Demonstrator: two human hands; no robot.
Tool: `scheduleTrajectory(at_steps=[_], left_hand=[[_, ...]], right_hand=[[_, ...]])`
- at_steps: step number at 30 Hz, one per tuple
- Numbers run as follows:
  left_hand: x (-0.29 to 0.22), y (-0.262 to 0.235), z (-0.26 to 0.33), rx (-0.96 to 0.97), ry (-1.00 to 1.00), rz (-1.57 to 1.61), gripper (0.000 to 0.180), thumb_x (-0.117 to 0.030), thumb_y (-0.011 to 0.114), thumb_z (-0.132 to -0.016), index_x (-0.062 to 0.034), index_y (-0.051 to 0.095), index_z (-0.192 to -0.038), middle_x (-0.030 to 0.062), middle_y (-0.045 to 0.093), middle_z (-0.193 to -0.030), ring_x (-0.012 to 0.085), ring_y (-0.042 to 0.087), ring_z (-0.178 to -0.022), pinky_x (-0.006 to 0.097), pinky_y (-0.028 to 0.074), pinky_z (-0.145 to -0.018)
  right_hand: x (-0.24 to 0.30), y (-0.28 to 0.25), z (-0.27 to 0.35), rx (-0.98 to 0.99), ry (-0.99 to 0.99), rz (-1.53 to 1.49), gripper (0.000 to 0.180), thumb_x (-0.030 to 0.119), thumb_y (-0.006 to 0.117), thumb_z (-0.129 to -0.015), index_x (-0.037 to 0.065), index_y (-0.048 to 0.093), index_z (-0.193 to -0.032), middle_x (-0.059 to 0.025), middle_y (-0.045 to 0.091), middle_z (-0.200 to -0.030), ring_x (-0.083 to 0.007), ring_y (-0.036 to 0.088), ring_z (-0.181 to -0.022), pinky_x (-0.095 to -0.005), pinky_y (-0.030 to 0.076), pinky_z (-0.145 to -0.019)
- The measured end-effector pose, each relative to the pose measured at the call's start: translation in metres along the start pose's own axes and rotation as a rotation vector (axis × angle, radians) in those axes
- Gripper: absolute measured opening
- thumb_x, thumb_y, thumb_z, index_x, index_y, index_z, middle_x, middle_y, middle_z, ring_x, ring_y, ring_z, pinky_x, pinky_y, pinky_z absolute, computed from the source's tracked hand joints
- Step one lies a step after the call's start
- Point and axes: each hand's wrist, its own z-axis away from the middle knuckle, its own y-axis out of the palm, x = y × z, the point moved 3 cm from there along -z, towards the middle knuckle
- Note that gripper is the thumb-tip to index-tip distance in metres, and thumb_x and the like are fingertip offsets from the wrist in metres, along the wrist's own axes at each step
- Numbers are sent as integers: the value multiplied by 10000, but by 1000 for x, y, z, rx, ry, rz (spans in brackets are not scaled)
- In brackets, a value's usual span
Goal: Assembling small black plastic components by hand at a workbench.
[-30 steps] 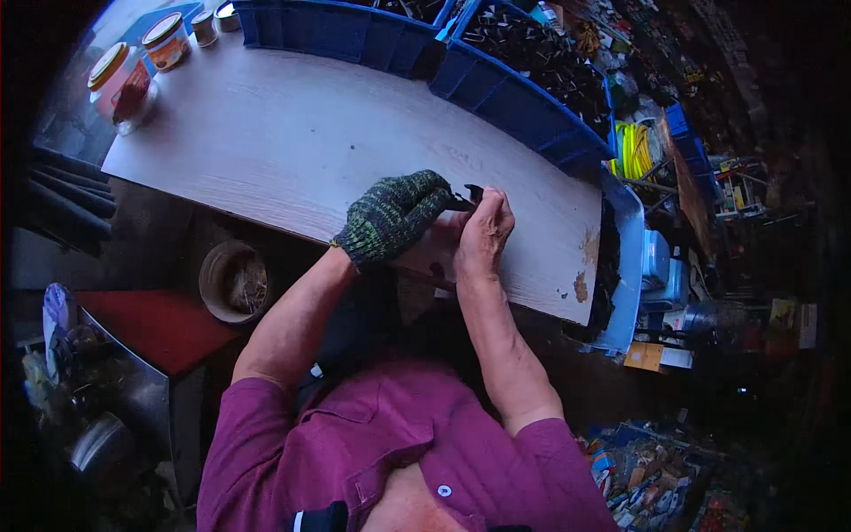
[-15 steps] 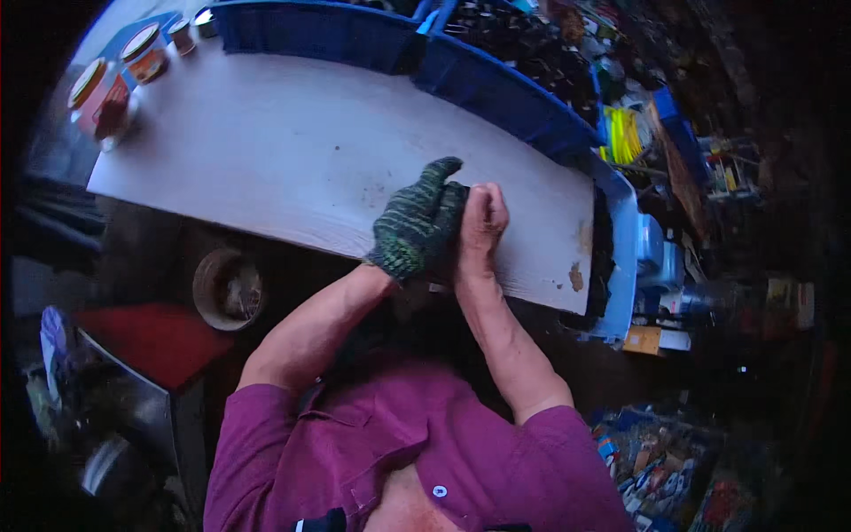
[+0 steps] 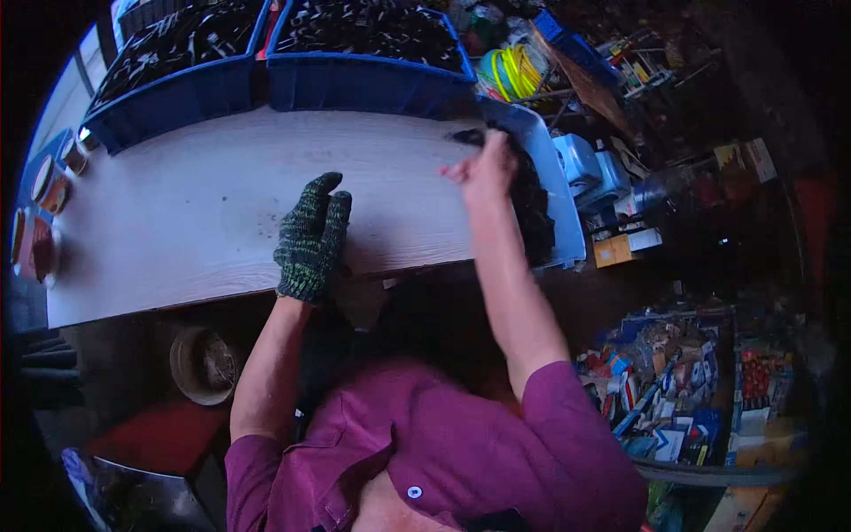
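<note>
A dark knitted glove with green flecks covers my left hand (image 3: 310, 235), which is over the table's near edge. Its thumb and fingers are apart and nothing shows between them. My bare right hand (image 3: 488, 168) is over the right end of the pale wood-grain table (image 3: 186, 239), beside a light-blue tub (image 3: 564, 213) of dark pieces. One or two fingertips point left, but blur hides the rest of its grip. A small dark piece (image 3: 467, 136) shows close to that hand; whether they touch, I cannot tell.
Two dark-blue crates (image 3: 372, 87) of small dark pieces line the table's far side. Several jars (image 3: 37, 244) stand at the left end. A round bucket (image 3: 184, 365) is below the near edge. Blue containers (image 3: 576, 164) and a yellow coil (image 3: 514, 73) lie beyond the tub.
My hands, together before, have separated. The right has moved away to the tub side and the gloved left has shifted left. The view has swung right, showing more crates and clutter.
</note>
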Motion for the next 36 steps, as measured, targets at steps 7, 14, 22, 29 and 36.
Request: scheduleTrajectory(at_steps=[7, 14, 22, 29, 36], left_hand=[[-1, 1, 0, -21, 143, -117, 320, -172, 634, -942, -74, 600, -1245, 86, 669, -847, 121, 599, -728, 303, 495, -715], [6, 1, 0, -34, 183, -72, 319, -171, 634, -947, -87, 605, -1254, 68, 655, -854, 101, 573, -752, 292, 489, -714], [13, 4, -2, -24, 146, -88, 309, -167, 621, -957, -89, 607, -1256, 23, 662, -926, 84, 557, -799, 273, 478, -754], [15, 8, -2, 6, 65, -35, 311, -138, 602, -970, -87, 600, -1277, -13, 644, -1154, 50, 541, -883, 237, 467, -780], [30, -2, -3, -33, 69, -111, 301, -166, 602, -965, -51, 608, -1243, 63, 672, -1120, 132, 605, -956, 296, 482, -858]], right_hand=[[49, -79, -50, -386, -108, -64, 352, 389, 545, -898, 46, 473, -915, -92, 427, -588, -243, 522, -524, -505, 575, -571], [-8, -81, 3, -128, 53, 13, 272, 270, 621, -846, 25, 555, -943, -36, 379, -495, -196, 474, -445, -529, 582, -560], [-43, -71, 38, 98, 86, -18, 199, 219, 601, -879, 28, 554, -849, -19, 388, -471, -160, 479, -438, -477, 588, -588], [-48, -77, 42, 125, 0, -98, 147, 133, 573, -896, 48, 538, -782, -22, 439, -508, -130, 475, -405, -409, 595, -554], [-52, -62, 50, 133, 29, -98, 129, 157, 564, -916, 46, 549, -852, -1, 343, -489, -140, 450, -448, -468, 596, -619]])
